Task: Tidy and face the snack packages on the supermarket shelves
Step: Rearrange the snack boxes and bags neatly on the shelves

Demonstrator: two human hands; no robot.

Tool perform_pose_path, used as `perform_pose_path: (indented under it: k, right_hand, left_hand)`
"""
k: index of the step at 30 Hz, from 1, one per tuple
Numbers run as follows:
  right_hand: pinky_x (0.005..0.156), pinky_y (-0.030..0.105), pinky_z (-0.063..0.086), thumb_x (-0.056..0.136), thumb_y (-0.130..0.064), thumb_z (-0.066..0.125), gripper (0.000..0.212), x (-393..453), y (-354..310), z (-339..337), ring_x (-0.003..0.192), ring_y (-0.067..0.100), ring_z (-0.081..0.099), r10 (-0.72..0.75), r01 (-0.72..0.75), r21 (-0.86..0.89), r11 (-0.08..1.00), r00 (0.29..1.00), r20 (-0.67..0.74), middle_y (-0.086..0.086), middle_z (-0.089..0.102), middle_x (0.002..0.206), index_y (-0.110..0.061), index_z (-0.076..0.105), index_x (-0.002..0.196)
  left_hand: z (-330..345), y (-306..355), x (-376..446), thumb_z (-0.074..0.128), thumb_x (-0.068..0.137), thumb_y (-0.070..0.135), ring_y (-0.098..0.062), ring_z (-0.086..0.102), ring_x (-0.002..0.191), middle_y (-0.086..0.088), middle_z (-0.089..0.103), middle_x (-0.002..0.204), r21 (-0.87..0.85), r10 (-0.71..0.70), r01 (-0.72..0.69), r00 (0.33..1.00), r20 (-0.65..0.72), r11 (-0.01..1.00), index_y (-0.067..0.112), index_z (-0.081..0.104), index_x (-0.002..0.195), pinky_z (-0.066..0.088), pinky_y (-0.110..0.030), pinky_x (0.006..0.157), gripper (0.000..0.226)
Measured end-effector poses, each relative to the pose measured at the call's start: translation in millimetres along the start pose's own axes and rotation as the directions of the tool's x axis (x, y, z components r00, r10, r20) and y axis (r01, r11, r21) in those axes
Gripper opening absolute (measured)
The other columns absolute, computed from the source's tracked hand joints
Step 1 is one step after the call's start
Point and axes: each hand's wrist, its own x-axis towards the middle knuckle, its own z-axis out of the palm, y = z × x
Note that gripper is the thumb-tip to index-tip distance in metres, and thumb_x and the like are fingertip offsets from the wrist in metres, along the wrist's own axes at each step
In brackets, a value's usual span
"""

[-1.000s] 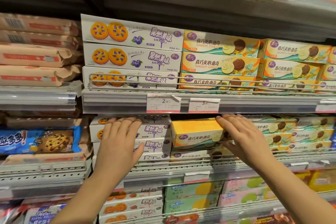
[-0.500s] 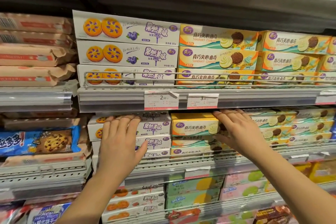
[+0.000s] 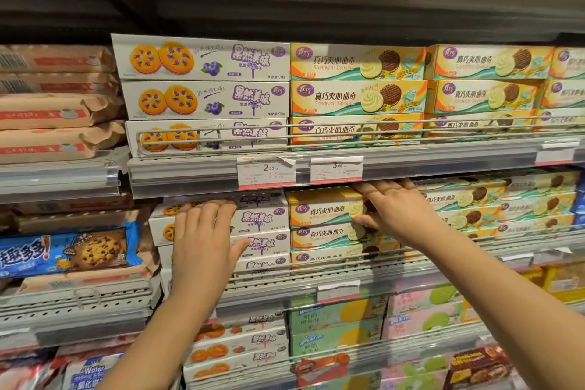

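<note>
Squaring up the middle shelf is the step in hand: the person works on two neighbouring stacks under the price rail (image 3: 348,176), at about six o'clock from the two price tags (image 3: 266,171). The left hand (image 3: 202,244) lies flat on the front of the white blueberry cookie boxes (image 3: 262,225), fingers straight and close together, thumb spread towards three o'clock, gripping nothing, only pressing. The right hand (image 3: 397,214) is at the right end of the top yellow sandwich cookie box (image 3: 323,209); its fingers reach over the top edge and the thumb comes in beneath, so it appears to pinch that end, though the far fingertips are hidden under the rail. This yellow box sits on top of its stack, just beside the white boxes at its nine o'clock, behind the wire guard (image 3: 348,266). Its long axis runs nearly side to side, nine to three o'clock, with the printed face turned out to the aisle, but its top panel shows and the left end seems to stand a little forward of the box beneath, so it reads as not quite flush. The next move likely calls for nudging that right end until the front lines up with the stack below, while the flat left palm holds the white stack level; a hard push could skew the boxes under it.
</note>
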Motion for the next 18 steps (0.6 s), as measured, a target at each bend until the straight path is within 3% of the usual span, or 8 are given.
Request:
perform_pose_path:
  k: [4,7,10,14,16,18]
  right_hand:
    - [0.12,0.059,0.021,0.094,-0.069,0.046,0.073,-7,-8,-3,0.142,0.032,0.042,0.052,-0.052,0.005,0.999,0.999,-0.008,0.005,0.049,0.152,-0.031,0.029,0.154]
    - [0.113,0.059,0.034,0.09,-0.046,0.06,0.062,-26,-25,2,0.129,0.037,0.05,0.099,-0.084,0.069,0.994,0.964,-0.248,0.012,0.057,0.139,-0.018,0.045,0.145]
    - [0.101,0.049,0.045,0.085,-0.03,0.064,0.047,-54,-56,19,0.117,0.035,0.056,-0.011,0.105,0.192,0.976,0.899,-0.437,0.013,0.059,0.131,-0.011,0.058,0.128]
    - [0.101,0.047,0.046,0.082,-0.031,0.061,0.048,-87,-104,50,0.118,0.034,0.055,-0.183,0.292,0.279,0.915,0.916,-0.358,0.012,0.056,0.134,-0.012,0.057,0.126]
    - [0.108,0.051,0.042,0.081,-0.033,0.062,0.061,-98,-122,65,0.13,0.033,0.049,-0.179,0.262,0.32,0.91,0.947,-0.267,0.012,0.051,0.142,-0.013,0.049,0.138]
    - [0.116,0.058,0.033,0.083,-0.036,0.065,0.081,-105,-132,75,0.149,0.033,0.032,-0.135,0.184,0.328,0.927,0.977,-0.165,0.013,0.034,0.16,-0.012,0.032,0.153]
  left_hand:
    - [-5,2,-3,0.091,0.068,0.038,-0.035,0.054,0.098,-0.01,0.059,0.111,-0.012,0.017,-0.017,1.0,-0.01,1.0,0.012,0.06,0.12,0.044,-0.052,0.095,0.067]
    - [-10,3,-6,0.091,0.07,0.035,-0.034,0.054,0.099,-0.009,0.059,0.112,-0.021,0.025,-0.025,1.0,-0.012,0.999,0.012,0.06,0.12,0.042,-0.05,0.096,0.064]
    - [-15,6,-3,0.09,0.07,0.036,-0.034,0.054,0.099,-0.008,0.058,0.11,-0.02,-0.004,0.005,0.999,0.037,1.0,0.013,0.059,0.119,0.04,-0.047,0.095,0.062]
    - [-17,13,2,0.088,0.071,0.036,-0.036,0.054,0.101,-0.009,0.058,0.109,-0.012,-0.03,0.031,0.995,0.092,0.999,0.014,0.058,0.118,0.04,-0.051,0.099,0.06]
    - [-19,15,2,0.088,0.071,0.032,-0.038,0.056,0.103,-0.011,0.059,0.11,-0.011,-0.036,0.037,0.994,0.102,0.999,0.013,0.058,0.117,0.038,-0.056,0.104,0.059]
    - [-21,16,3,0.087,0.072,0.029,-0.038,0.059,0.105,-0.01,0.061,0.109,0.003,-0.058,0.058,0.989,0.136,0.998,0.013,0.058,0.116,0.03,-0.058,0.113,0.055]
